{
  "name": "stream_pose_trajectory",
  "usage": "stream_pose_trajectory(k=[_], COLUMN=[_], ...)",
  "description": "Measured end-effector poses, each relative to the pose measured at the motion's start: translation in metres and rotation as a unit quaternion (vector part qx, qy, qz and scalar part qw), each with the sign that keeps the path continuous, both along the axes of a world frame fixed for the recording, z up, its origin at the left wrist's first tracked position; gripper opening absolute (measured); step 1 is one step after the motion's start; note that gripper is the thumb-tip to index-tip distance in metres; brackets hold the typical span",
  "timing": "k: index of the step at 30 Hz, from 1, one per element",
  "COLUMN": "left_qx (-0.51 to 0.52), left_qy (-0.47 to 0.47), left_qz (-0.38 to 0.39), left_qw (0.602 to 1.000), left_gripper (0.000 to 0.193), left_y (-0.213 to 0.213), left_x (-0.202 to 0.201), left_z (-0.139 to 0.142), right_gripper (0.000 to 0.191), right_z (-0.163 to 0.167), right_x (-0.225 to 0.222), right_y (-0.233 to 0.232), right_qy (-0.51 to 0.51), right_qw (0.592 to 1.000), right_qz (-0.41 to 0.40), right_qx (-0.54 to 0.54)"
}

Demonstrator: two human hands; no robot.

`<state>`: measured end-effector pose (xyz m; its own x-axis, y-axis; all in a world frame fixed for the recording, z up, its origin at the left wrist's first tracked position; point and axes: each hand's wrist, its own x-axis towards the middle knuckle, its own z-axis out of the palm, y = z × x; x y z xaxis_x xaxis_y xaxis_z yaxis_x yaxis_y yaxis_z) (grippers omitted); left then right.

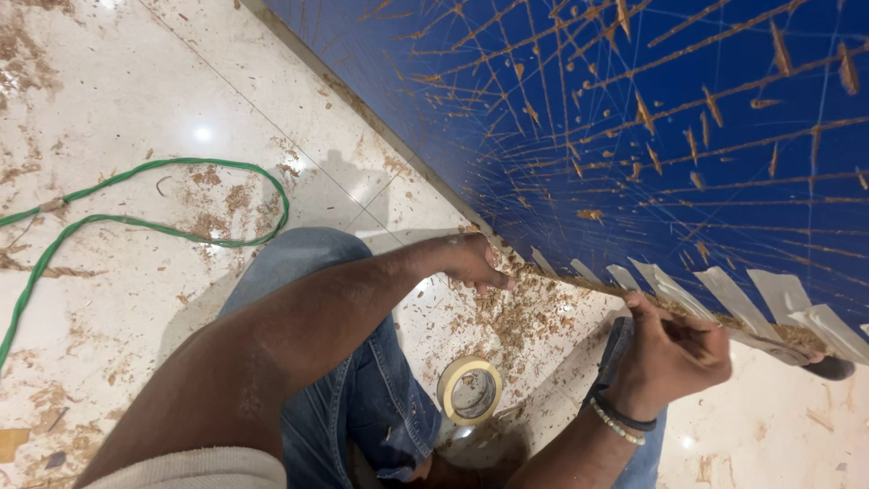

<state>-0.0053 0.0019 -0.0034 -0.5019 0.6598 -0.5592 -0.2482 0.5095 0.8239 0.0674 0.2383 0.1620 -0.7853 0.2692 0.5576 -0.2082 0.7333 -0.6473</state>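
Both hands apart | L hand & R hand gripping blue panel edge | floor open left

Woodworking site: sawdust on marble floor, blue board

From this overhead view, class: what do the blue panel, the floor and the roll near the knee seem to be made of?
Blue panel: probably glossy laminate on board, its surface scored and flecked with wood chips.
Floor: polished stone-look tile, showing reflections and a joint line.
Tape roll: probably paper masking tape, matte cream.
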Motion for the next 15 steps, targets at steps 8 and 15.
stream_pose_trajectory(k=[8, 15], left_qx=[-0.003, 0.031], left_qy=[-0.011, 0.027], left_qz=[0.019, 0.029], left_qw=[1.000, 0.999], left_gripper=[0.059, 0.031], left_y=[-0.005, -0.003], left_x=[-0.004, -0.008], left_z=[0.003, 0.007], right_gripper=[0.030, 0.010], right_z=[0.014, 0.037], right_x=[0.001, 0.048], right_y=[-0.009, 0.013], right_qy=[0.056, -0.082], right_qw=[0.989, 0.969], right_qz=[0.087, 0.121], right_qx=[-0.102, -0.199])
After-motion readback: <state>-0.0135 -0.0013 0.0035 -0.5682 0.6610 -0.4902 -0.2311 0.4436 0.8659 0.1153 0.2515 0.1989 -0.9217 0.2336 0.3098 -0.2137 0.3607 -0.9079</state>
